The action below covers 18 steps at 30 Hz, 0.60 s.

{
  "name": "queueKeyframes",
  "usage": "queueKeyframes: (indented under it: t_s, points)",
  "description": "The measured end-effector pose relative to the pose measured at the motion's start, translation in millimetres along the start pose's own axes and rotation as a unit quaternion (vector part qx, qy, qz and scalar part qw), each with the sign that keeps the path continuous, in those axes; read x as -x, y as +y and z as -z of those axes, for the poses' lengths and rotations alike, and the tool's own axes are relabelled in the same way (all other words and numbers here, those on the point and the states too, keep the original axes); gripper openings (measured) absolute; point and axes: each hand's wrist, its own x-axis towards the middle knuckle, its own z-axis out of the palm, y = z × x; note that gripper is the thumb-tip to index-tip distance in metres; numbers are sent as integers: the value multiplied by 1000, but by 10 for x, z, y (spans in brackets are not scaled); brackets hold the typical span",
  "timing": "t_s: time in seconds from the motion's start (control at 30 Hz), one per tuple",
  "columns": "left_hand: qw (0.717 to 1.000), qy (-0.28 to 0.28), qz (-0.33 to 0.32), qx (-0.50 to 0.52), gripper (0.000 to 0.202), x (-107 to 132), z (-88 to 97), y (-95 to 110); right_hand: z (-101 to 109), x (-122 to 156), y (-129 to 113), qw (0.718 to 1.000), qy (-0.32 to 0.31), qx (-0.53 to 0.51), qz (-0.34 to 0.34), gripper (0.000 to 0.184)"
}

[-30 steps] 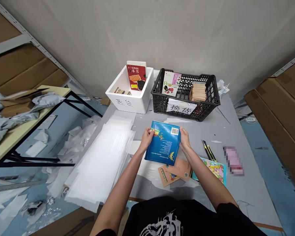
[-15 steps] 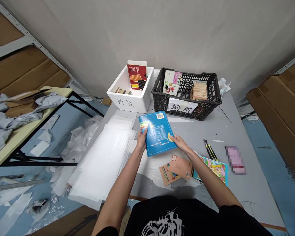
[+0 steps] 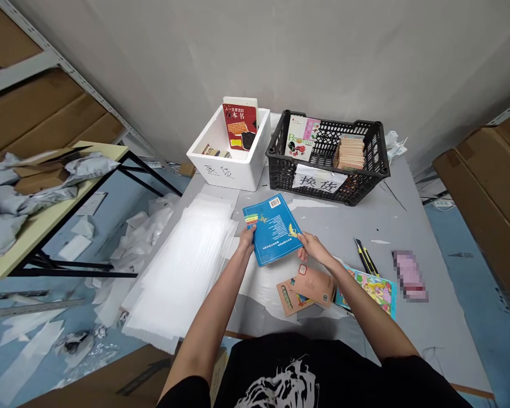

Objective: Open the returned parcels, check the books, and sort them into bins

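A blue book [image 3: 274, 231] with a barcode at its top is held over the table by both hands, tilted a little. My left hand [image 3: 247, 238] grips its left edge, thumb on the cover. On the lower right edge, my right hand [image 3: 313, 248] pinches the book near a small yellow figure. Below lie a brown booklet [image 3: 313, 285] with a red stamp and, partly under it, another brown booklet [image 3: 288, 297] with a coloured picture. A colourful picture book [image 3: 376, 292] lies to the right, partly hidden by my right forearm.
At the back stand a white foam box [image 3: 225, 170] and a black plastic crate [image 3: 365, 190], both holding books. White foam sheets [image 3: 187, 255] lie stacked on the left. Two yellow-black cutters [image 3: 366, 259] and a blurred pink phone-like object [image 3: 409, 276] lie on the right.
The blue book has turned slightly, its lower right corner lifting a little. Fingers of my right hand now show below its edge. The whole view has shifted slightly.
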Motion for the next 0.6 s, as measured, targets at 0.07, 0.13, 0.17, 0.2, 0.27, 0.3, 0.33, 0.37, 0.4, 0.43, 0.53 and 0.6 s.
queueKeyframes:
  t_s: [0.07, 0.13, 0.17, 0.2, 0.27, 0.3, 0.33, 0.37, 0.4, 0.43, 0.53, 0.6]
  points:
    - [1000, -14, -9, -22, 30, 26, 27, 36, 47, -3, 92, 1000, -9, -26, -2, 29]
    - [998, -37, -17, -52, 34, 70, 63, 87, 85, -4, 217, 999, -8, -41, -1, 33]
    - [996, -51, -21, -67, 37, 97, 80, 116, 98, -4, 283, 999, -4, -41, 4, 35]
    - [994, -64, -26, -79, 40, 125, 94, 145, 105, -5, 347, 999, 1, -40, 9, 37]
    - [991, -82, -45, -96, 45, 184, 111, 199, 105, -14, 456, 999, 4, -45, 21, 37]
    - [987, -90, -71, -108, 47, 215, 117, 221, 98, -27, 497, 998, 2, -56, 25, 37]
    - [981, -97, -112, -127, 46, 246, 124, 235, 88, -47, 528, 997, -1, -75, 27, 36]
    - [969, -101, -163, -156, 44, 278, 134, 240, 76, -75, 549, 994, 0, -104, 26, 34]
    - [951, -100, -216, -195, 40, 313, 150, 234, 63, -111, 561, 989, 7, -143, 25, 31]
    - [929, -96, -264, -241, 35, 349, 173, 216, 51, -154, 564, 981, 18, -194, 21, 28]
    - [859, -100, -344, -365, 24, 455, 289, 95, 46, -299, 531, 933, 53, -357, -2, 21]
    - [809, -144, -395, -410, 26, 497, 392, -21, 73, -375, 481, 910, 45, -410, -44, 19]
